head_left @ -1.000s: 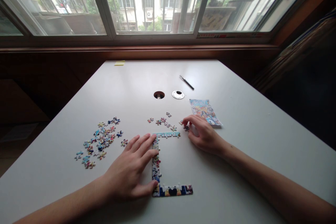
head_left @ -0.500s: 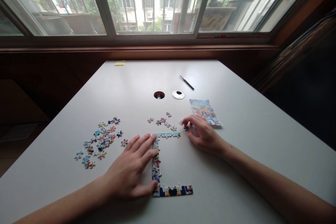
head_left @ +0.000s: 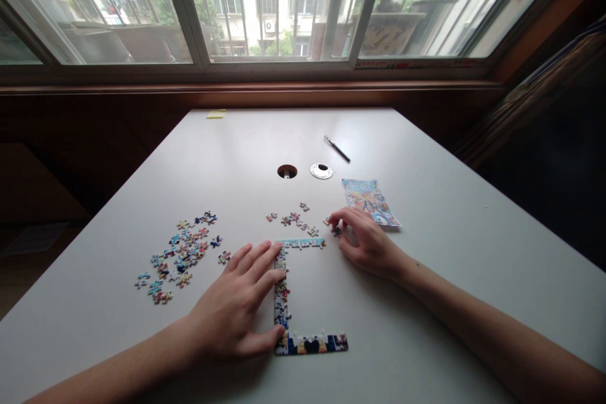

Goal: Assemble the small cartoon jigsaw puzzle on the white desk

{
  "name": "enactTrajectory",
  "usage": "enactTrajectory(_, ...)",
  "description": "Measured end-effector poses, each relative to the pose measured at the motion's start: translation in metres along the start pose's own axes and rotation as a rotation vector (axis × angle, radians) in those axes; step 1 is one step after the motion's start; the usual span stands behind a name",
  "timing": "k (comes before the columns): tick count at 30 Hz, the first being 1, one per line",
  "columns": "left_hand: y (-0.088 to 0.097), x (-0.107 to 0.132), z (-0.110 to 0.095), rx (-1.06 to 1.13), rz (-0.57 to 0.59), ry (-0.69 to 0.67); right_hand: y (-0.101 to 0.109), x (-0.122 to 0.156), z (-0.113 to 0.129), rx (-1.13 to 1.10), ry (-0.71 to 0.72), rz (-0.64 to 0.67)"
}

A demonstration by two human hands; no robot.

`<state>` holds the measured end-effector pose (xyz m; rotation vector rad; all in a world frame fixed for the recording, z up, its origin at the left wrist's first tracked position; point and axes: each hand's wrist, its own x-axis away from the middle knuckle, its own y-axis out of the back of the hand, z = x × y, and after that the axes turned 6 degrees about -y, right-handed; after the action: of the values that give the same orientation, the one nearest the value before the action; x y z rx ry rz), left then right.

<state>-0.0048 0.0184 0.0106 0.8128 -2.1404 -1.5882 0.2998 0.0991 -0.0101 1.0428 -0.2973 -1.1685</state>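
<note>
The joined puzzle border [head_left: 282, 293] lies flat near the middle of the white table [head_left: 237, 164], making 3 sides of a rectangle, with its gap facing right. Its far strip is light blue; the left strip is a busy multicoloured mix; the near strip is dark navy with yellow patches and a black heart-like shape. Knobs jut along the inner edges.

The left hand [head_left: 239, 306] is spread and relaxed, fingertips and thumb resting on the left strip and hiding bits of it. The right hand [head_left: 367, 243] curls beside the far strip's end, fingers around a dark puzzle piece [head_left: 336, 231]; I cannot tell whether it is pinched. This hand also blocks the lower left of the printed picture sheet [head_left: 367, 194].

A few loose pieces [head_left: 294, 219] lie just beyond the border, and a larger scatter of pieces [head_left: 182, 255] spreads to the left. Farther off are 1 round hole [head_left: 286, 172], a silver cover [head_left: 321, 171], a pen [head_left: 337, 149] and a yellow note [head_left: 216, 114], below the barred window [head_left: 274, 9].
</note>
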Motion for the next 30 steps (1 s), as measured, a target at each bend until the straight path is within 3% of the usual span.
enactTrajectory(30,-0.0005,-0.0011,0.0010,-0.024,0.011,-0.005,0.0003,-0.0001,-0.0001,-0.015,-0.022,0.008)
